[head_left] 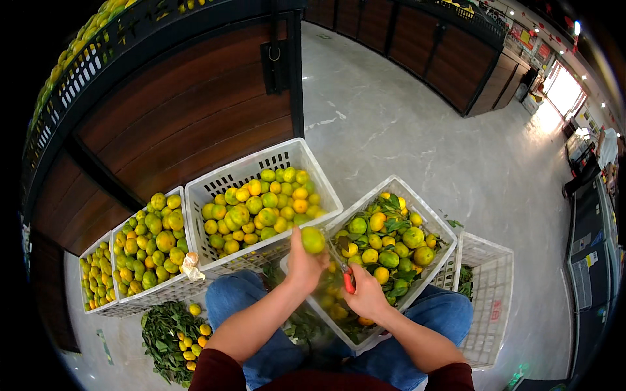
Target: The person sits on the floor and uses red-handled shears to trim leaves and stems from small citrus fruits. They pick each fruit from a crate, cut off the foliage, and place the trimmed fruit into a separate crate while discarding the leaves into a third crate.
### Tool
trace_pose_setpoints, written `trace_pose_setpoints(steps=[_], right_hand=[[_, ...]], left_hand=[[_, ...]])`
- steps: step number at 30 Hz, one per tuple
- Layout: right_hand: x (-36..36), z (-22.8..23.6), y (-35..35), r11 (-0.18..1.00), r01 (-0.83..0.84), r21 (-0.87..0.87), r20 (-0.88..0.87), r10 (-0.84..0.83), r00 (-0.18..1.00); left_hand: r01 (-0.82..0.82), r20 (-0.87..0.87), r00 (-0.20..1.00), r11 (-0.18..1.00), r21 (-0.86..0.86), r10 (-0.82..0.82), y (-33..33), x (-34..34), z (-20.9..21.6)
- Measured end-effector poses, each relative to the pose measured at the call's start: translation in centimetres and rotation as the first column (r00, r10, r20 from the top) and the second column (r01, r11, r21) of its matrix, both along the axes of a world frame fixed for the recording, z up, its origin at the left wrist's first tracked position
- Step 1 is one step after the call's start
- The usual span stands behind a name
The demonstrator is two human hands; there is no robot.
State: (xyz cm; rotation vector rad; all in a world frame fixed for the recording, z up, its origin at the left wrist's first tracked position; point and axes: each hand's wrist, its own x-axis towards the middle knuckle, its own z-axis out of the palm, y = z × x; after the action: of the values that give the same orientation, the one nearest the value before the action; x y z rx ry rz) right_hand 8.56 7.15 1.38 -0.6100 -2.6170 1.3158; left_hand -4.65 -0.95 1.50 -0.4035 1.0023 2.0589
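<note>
— Where are your hands right now?

— Centre of the frame. Your left hand (301, 264) pinches a green citrus fruit (313, 240) in its fingertips, lifted above the white crate of leafy fruit (435, 225). Your right hand (366, 294) is wrapped around red-handled snips (349, 281), blades toward the fruit.

— So which step is this?

— Trimming the stem, I'd judge. Next calls for a clean snip close to the fruit, then dropping it into the trimmed-fruit crate (195, 195) at centre left.

Both forearms reach forward — left hand (304, 264) raised, fingers curled; right hand (366, 294) clenched.
</note>
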Motion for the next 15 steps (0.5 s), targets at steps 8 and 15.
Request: trace_pose_setpoints(steps=[8,15], right_hand=[[-0.4,-0.1,-0.3,0.997,0.018,-0.073,-0.068,-0.023,0.997],[-0.3,-0.5,-0.9,0.989,0.077,-0.124,-0.047,-0.083,0.995]], left_hand=[[0.144,-0.108,0.984,0.99,-0.003,-0.143,-0.1,1.0,-1.4],[0.201,-0.222,0.949,0.972,-0.118,-0.223,0.1,2.5,-1.8]])
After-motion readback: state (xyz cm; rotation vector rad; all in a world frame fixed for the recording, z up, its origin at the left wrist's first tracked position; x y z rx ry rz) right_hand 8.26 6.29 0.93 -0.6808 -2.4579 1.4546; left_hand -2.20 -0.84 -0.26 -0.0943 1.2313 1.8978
